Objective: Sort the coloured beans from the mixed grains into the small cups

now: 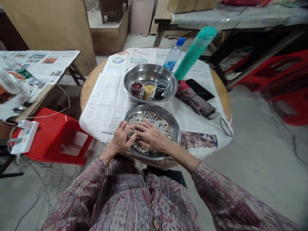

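Note:
A steel basin [177, 133] at the table's near edge holds a layer of mixed grains [160, 123], mostly pale with dark, red and yellow bits. My left hand [121, 138] reaches over its left side, fingers bent, thumb apart from them. Stretched across the grains from the right, my right hand [151, 136] has its fingers slightly spread, their tips close to the left hand. Nothing shows in either hand; some fingertips are hidden. Behind stands a second steel basin [173, 85] with clear cups of red beans [137, 86], yellow kernels [149, 90] and black beans [160, 89].
Newspaper [103, 96] covers the round table. Beyond the basins stand a plastic bottle [174, 53] and a tall green cylinder [196, 53]. A folded umbrella [197, 101] and a dark flat device [201, 89] lie right. A red stool [55, 134] with a power strip [25, 136] stands left.

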Demonstrator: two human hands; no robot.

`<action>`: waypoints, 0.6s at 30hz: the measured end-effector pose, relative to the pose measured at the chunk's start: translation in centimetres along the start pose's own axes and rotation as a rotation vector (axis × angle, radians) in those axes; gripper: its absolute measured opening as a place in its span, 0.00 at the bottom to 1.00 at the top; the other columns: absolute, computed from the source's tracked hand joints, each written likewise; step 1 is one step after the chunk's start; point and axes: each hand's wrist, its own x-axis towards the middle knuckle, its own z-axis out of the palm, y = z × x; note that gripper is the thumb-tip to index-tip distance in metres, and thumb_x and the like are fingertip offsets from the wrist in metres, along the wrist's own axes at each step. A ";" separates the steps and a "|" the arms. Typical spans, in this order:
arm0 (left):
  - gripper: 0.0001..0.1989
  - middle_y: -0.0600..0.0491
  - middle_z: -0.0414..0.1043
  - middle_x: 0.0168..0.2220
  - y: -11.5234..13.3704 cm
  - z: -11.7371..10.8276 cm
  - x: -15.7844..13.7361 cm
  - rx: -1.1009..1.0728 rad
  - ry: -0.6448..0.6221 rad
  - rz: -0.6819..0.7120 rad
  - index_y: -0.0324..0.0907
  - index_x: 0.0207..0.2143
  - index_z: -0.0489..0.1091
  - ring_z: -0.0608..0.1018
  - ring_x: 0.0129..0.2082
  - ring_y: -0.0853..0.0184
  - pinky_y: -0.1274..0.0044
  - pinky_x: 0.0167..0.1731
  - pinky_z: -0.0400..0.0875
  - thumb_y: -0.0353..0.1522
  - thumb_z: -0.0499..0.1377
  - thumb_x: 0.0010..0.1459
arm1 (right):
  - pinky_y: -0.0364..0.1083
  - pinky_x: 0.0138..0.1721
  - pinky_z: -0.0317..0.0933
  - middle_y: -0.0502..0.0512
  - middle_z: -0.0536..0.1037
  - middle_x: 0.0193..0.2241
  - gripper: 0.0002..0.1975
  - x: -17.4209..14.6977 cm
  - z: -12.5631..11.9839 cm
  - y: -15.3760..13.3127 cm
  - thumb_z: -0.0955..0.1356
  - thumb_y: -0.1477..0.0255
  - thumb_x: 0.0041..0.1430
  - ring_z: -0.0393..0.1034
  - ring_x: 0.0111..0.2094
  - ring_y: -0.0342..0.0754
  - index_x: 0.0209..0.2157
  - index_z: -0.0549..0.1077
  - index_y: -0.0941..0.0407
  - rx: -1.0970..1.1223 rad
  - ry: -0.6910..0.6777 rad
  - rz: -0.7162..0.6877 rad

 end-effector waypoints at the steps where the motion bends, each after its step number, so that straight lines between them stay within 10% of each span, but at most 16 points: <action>1: 0.04 0.49 0.70 0.39 -0.1 0.1 0.0 0.001 -0.006 0.001 0.42 0.42 0.63 0.72 0.44 0.60 0.64 0.49 0.68 0.31 0.54 0.65 | 0.62 0.59 0.58 0.61 0.74 0.54 0.10 -0.7 -0.5 0.7 0.68 0.71 0.61 0.63 0.57 0.58 0.44 0.77 0.53 -0.026 0.006 0.037; 10: 0.02 0.51 0.71 0.38 -0.4 0.3 -0.1 -0.003 -0.015 0.023 0.42 0.40 0.64 0.73 0.42 0.61 0.65 0.49 0.68 0.32 0.54 0.66 | 0.59 0.52 0.65 0.66 0.75 0.45 0.16 -2.6 -1.0 4.0 0.63 0.71 0.64 0.67 0.49 0.60 0.50 0.75 0.59 -0.178 0.164 0.630; 18: 0.03 0.49 0.71 0.38 -0.2 0.2 0.0 0.005 -0.019 0.014 0.42 0.41 0.63 0.73 0.42 0.60 0.65 0.47 0.69 0.32 0.53 0.67 | 0.52 0.48 0.68 0.58 0.75 0.41 0.15 -0.7 0.1 -0.7 0.62 0.78 0.63 0.71 0.43 0.50 0.48 0.75 0.55 0.230 0.095 0.303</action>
